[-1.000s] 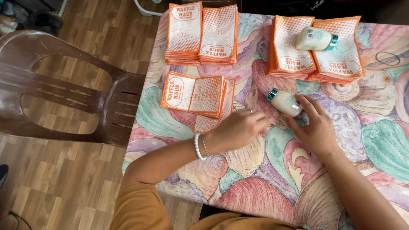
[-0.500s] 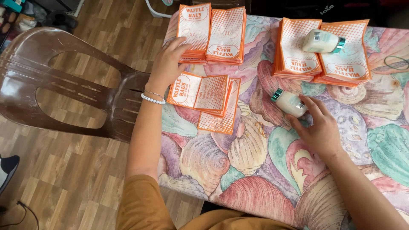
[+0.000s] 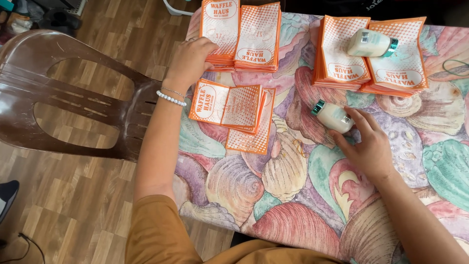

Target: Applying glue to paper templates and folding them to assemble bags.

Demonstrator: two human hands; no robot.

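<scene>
My left hand (image 3: 189, 61) reaches to the far left of the table and touches the left edge of a thick stack of orange-and-white paper bags (image 3: 242, 34). Just below it lie a few folded bags (image 3: 227, 105) of the same kind, fanned on the tablecloth. My right hand (image 3: 366, 146) rests flat with fingers spread, its fingertips touching a small white bottle with a teal cap (image 3: 333, 116) lying on its side. A second such bottle (image 3: 371, 44) lies on another bag stack (image 3: 369, 56) at the back right.
The table (image 3: 293, 205) is covered with a pastel seashell-pattern cloth. A brown plastic chair (image 3: 63, 93) stands close against the table's left edge on a wooden floor. A thin green loop (image 3: 457, 66) lies at the far right edge.
My left hand moved from beside the bottle at mid-table up and left to the far-left bag stack. My right hand stayed by the bottle.
</scene>
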